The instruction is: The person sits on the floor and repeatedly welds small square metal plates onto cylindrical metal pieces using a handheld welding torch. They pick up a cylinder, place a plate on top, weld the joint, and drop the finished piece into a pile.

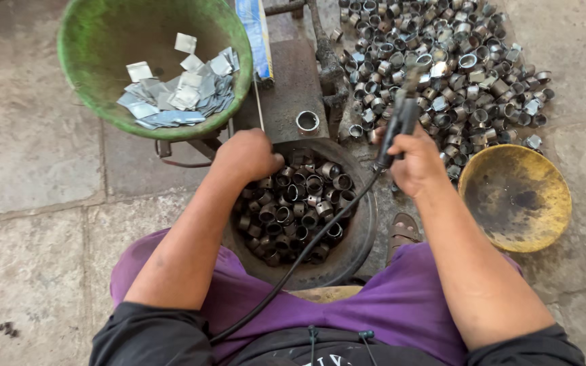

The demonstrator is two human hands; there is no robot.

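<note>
I sit on a stone floor point(28, 135) over a dark round pan point(347, 261) full of short metal rings point(300, 203). My left hand point(247, 156) rests curled on the pan's far rim, fingers dipping among the rings; whether they pinch one I cannot tell. My right hand point(416, 161) is clenched round a corded black tool point(399, 125). The rings look light, stiff, slick; I would grip one across its rim

Only one view here, and it's strapped to my head, looking almost straight down over my lap at the stone floor point(28, 163). It sits close enough that my forearms fill the lower half. The dark pan of metal rings point(293, 207) lands dead centre (green basin point(103, 41) top left, yellow bowl point(515, 198) right edge).
</note>
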